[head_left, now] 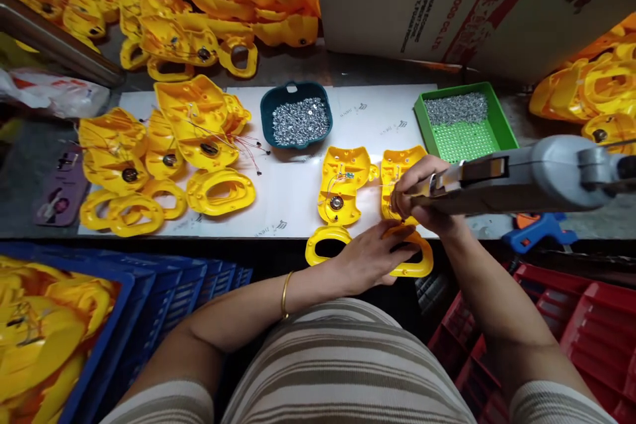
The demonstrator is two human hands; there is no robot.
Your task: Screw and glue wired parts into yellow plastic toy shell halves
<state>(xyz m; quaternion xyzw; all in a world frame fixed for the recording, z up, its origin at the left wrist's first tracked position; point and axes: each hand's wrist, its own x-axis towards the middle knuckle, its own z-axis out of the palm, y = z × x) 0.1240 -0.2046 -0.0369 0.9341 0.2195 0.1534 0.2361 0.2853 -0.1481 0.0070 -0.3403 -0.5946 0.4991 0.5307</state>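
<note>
My right hand (432,193) is closed around the front of a grey electric screwdriver (541,175), its body pointing off to the right. Beneath that hand lies a yellow plastic shell half (400,158), partly covered. My left hand (365,257) grips a yellow oval ring part (423,258) at the table's front edge, just below the shell. The screwdriver's tip is hidden by my fingers. Left of it lies another open yellow shell half (330,179) with a round speaker and thin wires. A second yellow ring (314,245) sits at the edge beside my left wrist.
A dark teal bin (267,122) and a green basket (501,122) hold small metal screws. Yellow shells (191,119) are piled left, more behind. A cardboard box (397,6) stands at the back. A blue-orange tool (539,232) lies right; blue (132,285) and red crates (596,324) flank me.
</note>
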